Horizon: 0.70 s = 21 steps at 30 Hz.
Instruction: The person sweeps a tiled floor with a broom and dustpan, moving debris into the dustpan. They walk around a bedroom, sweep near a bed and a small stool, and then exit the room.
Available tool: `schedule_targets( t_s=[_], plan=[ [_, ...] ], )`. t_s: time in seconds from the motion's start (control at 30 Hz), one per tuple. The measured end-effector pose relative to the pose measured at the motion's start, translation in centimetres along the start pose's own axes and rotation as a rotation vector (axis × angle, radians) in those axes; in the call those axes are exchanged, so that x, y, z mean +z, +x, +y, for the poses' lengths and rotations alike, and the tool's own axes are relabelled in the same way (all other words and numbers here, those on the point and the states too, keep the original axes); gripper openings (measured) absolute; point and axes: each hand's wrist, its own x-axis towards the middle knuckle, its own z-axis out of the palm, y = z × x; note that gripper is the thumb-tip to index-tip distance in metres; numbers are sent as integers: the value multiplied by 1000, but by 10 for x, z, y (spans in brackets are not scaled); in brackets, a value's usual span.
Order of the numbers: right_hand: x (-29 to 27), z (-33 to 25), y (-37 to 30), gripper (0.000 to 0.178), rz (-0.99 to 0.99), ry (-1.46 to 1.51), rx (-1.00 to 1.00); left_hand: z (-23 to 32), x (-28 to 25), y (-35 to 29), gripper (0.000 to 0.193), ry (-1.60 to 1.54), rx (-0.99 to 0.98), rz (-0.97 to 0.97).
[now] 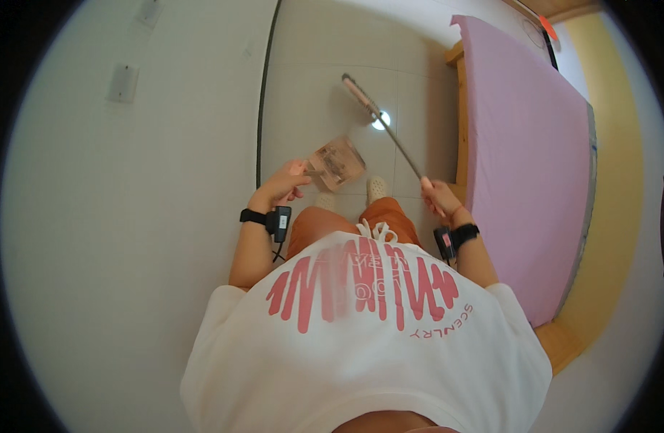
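My right hand is closed around the end of a long thin-handled broom. The handle slants up and to the left to a narrow pinkish head with dark bristles, held out over the tiled floor. My left hand grips the short handle of a pinkish dustpan, which is blurred by motion. Some dark patches show inside the pan, too smeared to make out. The dustpan is just in front of my feet, nearer to me than the broom head. Whether the broom head touches the floor I cannot tell.
A bed with a pink sheet and wooden frame stands along the right. At the left a white wall with outlet plates meets the pale tiled floor at a dark edge strip. A bright light reflection lies beneath the broom.
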Motion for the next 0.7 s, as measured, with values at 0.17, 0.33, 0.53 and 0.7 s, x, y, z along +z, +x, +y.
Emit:
schedule_targets(
  t_s=[0.17,0.33,0.53,0.7],
  plan=[
    [-11,8,40,13,59,5,-156,-84,52,-77,32,-148,32,204],
    [-1,44,73,14,34,20,-115,-212,120,-117,31,-335,62,380],
    [75,230,16,23,-123,-277,143,-372,186,-206,31,-399,14,511],
    [145,439,-140,36,-217,-347,62,-483,264,-279,34,-402,7,574]
  ],
)
